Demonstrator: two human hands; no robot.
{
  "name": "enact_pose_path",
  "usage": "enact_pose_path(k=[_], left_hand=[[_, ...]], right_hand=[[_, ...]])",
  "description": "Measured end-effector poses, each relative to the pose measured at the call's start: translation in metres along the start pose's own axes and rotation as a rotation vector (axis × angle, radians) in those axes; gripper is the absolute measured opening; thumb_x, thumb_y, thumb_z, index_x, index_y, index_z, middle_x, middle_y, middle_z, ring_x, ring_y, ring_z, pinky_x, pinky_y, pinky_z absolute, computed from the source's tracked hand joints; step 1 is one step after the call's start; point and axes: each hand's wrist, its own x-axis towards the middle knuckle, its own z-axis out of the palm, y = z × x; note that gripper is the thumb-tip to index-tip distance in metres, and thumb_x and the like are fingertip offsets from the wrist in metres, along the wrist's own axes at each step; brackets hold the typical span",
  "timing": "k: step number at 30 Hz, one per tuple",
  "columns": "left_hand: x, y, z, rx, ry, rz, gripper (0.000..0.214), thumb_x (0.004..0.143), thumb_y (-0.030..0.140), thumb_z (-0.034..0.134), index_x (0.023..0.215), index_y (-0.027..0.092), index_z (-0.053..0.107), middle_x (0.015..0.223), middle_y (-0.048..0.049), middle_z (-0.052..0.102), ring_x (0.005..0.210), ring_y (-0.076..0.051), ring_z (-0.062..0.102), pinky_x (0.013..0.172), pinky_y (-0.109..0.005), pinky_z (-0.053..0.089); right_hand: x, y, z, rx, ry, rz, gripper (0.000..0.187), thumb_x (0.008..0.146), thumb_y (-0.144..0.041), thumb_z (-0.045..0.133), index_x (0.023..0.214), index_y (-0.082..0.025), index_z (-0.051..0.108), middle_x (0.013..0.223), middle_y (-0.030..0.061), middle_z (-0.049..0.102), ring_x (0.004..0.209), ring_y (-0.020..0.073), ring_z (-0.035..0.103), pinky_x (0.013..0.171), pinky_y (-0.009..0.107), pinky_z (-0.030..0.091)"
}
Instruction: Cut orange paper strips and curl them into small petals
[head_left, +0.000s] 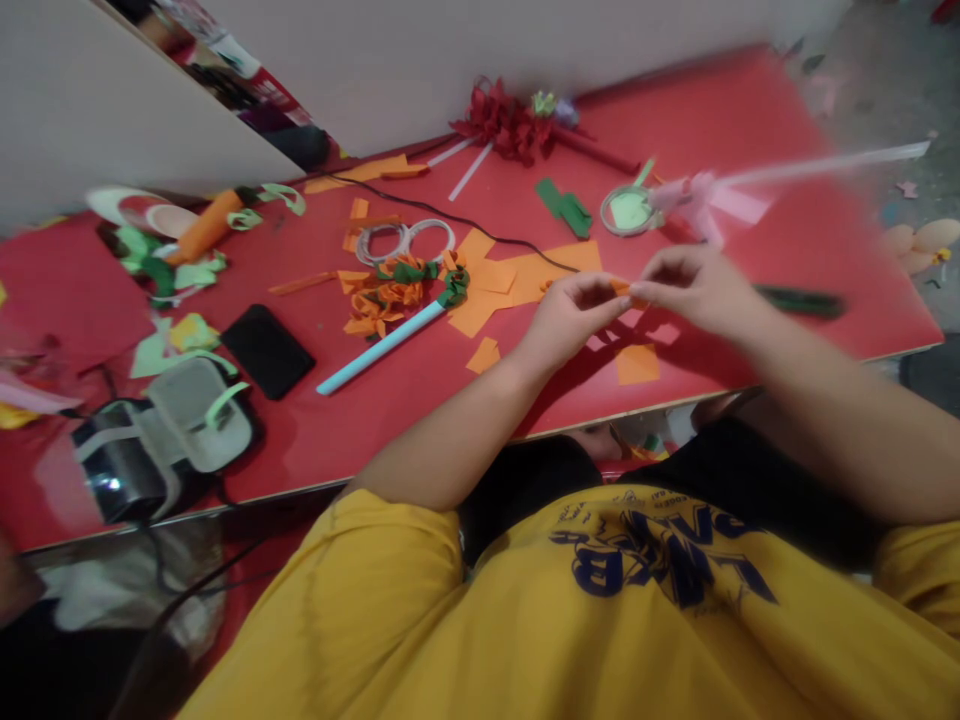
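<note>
On my feed, the left hand [570, 318] and right hand [697, 285] meet fingertip to fingertip over the red table [787, 110]. Both pinch narrowly on one small orange paper strip [622, 291], held just above the tabletop near its front edge. Orange paper sheets [525, 272] lie just behind the left hand. Further left I see an orange paper flower [386, 295] on a light blue stick [379, 352], and a black phone [266, 350] beyond that. A blurred pink flower [694, 200] sits just behind the right hand.
</note>
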Motion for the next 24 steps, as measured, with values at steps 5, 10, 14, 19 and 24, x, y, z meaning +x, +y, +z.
enact_pose_path(k=[5,10,14,19,24], left_hand=[[0.002,-0.001,-0.004,-0.124,0.064,-0.093,0.049,0.072,0.060,0.117,0.088,0.024,0.088,0.079,0.0013,0.074,0.063,-0.008,0.057,0.054,-0.021,0.044],[0.000,0.000,-0.002,-0.199,0.079,-0.118,0.049,0.073,0.056,0.118,0.099,0.026,0.089,0.091,0.0013,0.080,0.074,-0.009,0.067,0.058,-0.019,0.047],[0.000,0.000,-0.001,-0.269,0.057,-0.152,0.050,0.078,0.059,0.114,0.099,0.024,0.085,0.102,-0.0003,0.084,0.092,-0.014,0.078,0.069,-0.020,0.057],[0.000,-0.001,-0.002,-0.334,0.019,-0.155,0.053,0.077,0.059,0.115,0.099,0.023,0.082,0.102,0.0002,0.082,0.092,-0.011,0.076,0.070,-0.018,0.055],[0.000,0.001,-0.003,-0.380,-0.034,-0.170,0.054,0.075,0.057,0.117,0.099,0.023,0.082,0.097,0.0010,0.076,0.087,-0.011,0.072,0.067,-0.019,0.053]], right_hand=[[-0.001,-0.001,0.003,0.193,0.017,0.014,0.066,0.082,-0.085,0.104,0.096,-0.025,0.083,0.085,0.0048,0.082,0.075,0.0205,0.072,0.066,0.036,0.059],[-0.003,0.004,0.012,0.127,0.088,-0.049,0.061,0.079,-0.076,0.109,0.094,-0.024,0.082,0.085,0.0038,0.080,0.077,0.0211,0.072,0.068,0.037,0.059],[-0.005,0.006,0.017,0.056,0.129,-0.139,0.053,0.089,-0.073,0.102,0.094,-0.024,0.081,0.088,0.0043,0.080,0.079,0.0216,0.074,0.070,0.037,0.061],[-0.010,0.000,0.022,-0.074,0.206,-0.319,0.028,0.101,-0.051,0.090,0.097,-0.024,0.082,0.092,0.0041,0.082,0.080,0.0209,0.075,0.072,0.036,0.064],[-0.016,-0.007,0.024,-0.163,0.235,-0.487,0.007,0.101,-0.026,0.079,0.104,-0.027,0.085,0.096,0.0044,0.085,0.079,0.0215,0.077,0.074,0.039,0.069]])
